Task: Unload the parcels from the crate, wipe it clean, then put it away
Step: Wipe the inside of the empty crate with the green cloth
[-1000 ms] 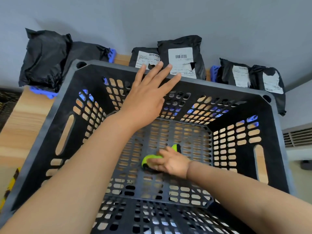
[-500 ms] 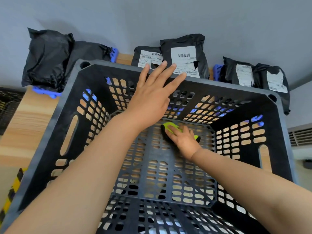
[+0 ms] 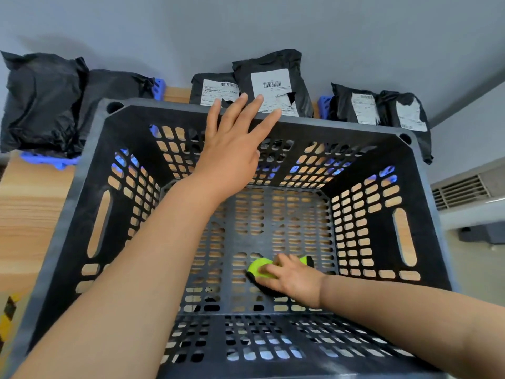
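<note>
Since 0.5 s ago R grip point(image 3: 293, 279) has dragged the green sponge point(image 3: 259, 268) from far end of crate point(image 3: 328, 124) floor to near-right; fingers curled over it, pressing down. L grip point(image 3: 232, 149) flat-fingered at far rim, prob. bracing. Risk: sponge snags slots, crate skids on desk point(image 3: 30, 209) toward parcels point(image 3: 270, 83).

My right hand point(image 3: 293, 277) covers most of the green sponge point(image 3: 258, 266) on the crate point(image 3: 328, 124) floor. Crate's far rim hides the lower ends of the parcels point(image 3: 273, 61); print on their labels point(image 3: 270, 86) is too small to read. Crate's near rim is cut off at the bottom edge.
</note>
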A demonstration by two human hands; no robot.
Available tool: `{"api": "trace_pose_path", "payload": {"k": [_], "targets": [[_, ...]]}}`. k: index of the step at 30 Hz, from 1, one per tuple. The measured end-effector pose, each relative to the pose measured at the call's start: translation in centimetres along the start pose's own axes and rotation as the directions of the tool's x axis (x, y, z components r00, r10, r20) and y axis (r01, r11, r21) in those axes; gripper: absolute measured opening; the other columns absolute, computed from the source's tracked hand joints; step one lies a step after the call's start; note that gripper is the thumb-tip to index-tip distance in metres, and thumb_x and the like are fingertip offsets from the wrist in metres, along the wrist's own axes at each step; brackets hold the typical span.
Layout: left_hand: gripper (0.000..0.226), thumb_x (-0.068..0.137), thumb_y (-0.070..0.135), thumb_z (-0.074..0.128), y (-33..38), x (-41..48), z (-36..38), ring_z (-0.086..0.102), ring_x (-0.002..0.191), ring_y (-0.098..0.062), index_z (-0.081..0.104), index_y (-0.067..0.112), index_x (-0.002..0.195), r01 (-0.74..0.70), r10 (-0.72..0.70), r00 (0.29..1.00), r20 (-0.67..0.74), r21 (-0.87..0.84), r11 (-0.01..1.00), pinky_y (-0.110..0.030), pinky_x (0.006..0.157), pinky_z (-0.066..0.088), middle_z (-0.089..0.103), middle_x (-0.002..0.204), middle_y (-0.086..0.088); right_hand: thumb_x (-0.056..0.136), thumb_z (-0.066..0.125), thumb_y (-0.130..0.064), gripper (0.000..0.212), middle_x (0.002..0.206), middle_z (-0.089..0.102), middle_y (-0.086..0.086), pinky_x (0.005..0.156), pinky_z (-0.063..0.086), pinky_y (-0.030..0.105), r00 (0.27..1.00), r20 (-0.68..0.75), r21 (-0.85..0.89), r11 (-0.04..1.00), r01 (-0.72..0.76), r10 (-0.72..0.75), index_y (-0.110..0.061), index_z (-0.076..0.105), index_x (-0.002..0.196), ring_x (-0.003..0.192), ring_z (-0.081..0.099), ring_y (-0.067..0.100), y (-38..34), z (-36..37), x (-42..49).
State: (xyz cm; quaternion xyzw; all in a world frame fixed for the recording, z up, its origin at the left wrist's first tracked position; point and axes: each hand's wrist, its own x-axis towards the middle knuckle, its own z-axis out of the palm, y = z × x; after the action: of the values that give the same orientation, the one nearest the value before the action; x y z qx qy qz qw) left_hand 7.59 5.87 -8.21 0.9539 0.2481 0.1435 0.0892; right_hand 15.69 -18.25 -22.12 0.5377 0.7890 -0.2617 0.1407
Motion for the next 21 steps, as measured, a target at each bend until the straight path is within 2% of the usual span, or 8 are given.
{"api": "trace_pose_path", "payload": {"k": [6, 9, 11, 17, 21], "targets": [[0.074, 0.091, 0.01, 0.047, 0.3, 0.1, 0.0, -0.006, 0.146, -0.024, 0.01, 0.036, 0.15, 0.01, -0.01, 1.0, -0.001, -0.001, 1.0, -0.044, 0.11, -0.019, 0.006, 0.159, -0.003, 0.085, 0.06, -0.003, 0.062, 0.127, 0.043, 0.013, 0.077, 0.046, 0.045, 0.981, 0.075, -0.051, 0.982, 0.184, -0.18, -0.021, 0.038, 0.14, 0.101, 0.043, 0.034, -0.3, -0.4, -1.0], [0.074, 0.091, 0.009, 0.047, 0.4, 0.1, -0.1, -0.006, 0.146, -0.024, 0.01, 0.036, 0.15, 0.01, -0.01, 1.0, -0.003, 0.001, 1.0, -0.044, 0.11, -0.019, 0.006, 0.159, -0.003, 0.079, 0.07, -0.011, 0.052, 0.115, 0.05, 0.007, 0.07, 0.048, 0.038, 0.945, 0.093, -0.145, 0.935, 0.324, -0.313, -0.022, 0.053, 0.126, 0.092, 0.048, 0.029, 0.1, -0.6, -1.4], [0.075, 0.091, 0.009, 0.047, 0.4, 0.1, -0.1, -0.006, 0.146, -0.024, 0.01, 0.036, 0.15, 0.013, -0.013, 1.0, -0.005, 0.003, 1.0, -0.044, 0.11, -0.019, 0.006, 0.159, -0.003, 0.075, 0.073, -0.017, 0.049, 0.112, 0.052, 0.003, 0.068, 0.048, 0.034, 0.939, 0.08, -0.214, 0.914, 0.345, -0.335, -0.026, 0.055, 0.12, 0.088, 0.049, 0.024, 0.3, -0.3, -1.5], [0.074, 0.091, 0.009, 0.047, 0.5, 0.1, -0.1, -0.004, 0.146, -0.025, 0.011, 0.035, 0.15, 0.011, -0.011, 1.0, -0.008, 0.006, 1.0, -0.045, 0.111, -0.018, 0.007, 0.159, -0.004, 0.061, 0.081, -0.016, 0.061, 0.107, 0.057, 0.002, 0.066, 0.048, 0.033, 0.97, -0.029, -0.312, 0.924, 0.222, -0.243, -0.025, 0.057, 0.116, 0.083, 0.055, 0.023, 3.0, -1.4, -0.5], [0.074, 0.091, 0.009, 0.047, 0.5, 0.1, -0.1, -0.006, 0.146, -0.025, 0.01, 0.035, 0.15, 0.017, -0.017, 1.0, -0.002, 0.004, 1.0, -0.047, 0.112, -0.016, 0.006, 0.159, -0.004, 0.061, 0.082, -0.013, 0.063, 0.109, 0.059, 0.005, 0.067, 0.052, 0.036, 0.983, -0.12, -0.287, 0.953, 0.096, -0.135, -0.024, 0.056, 0.117, 0.086, 0.058, 0.025, 5.0, -2.1, 0.3]]}}
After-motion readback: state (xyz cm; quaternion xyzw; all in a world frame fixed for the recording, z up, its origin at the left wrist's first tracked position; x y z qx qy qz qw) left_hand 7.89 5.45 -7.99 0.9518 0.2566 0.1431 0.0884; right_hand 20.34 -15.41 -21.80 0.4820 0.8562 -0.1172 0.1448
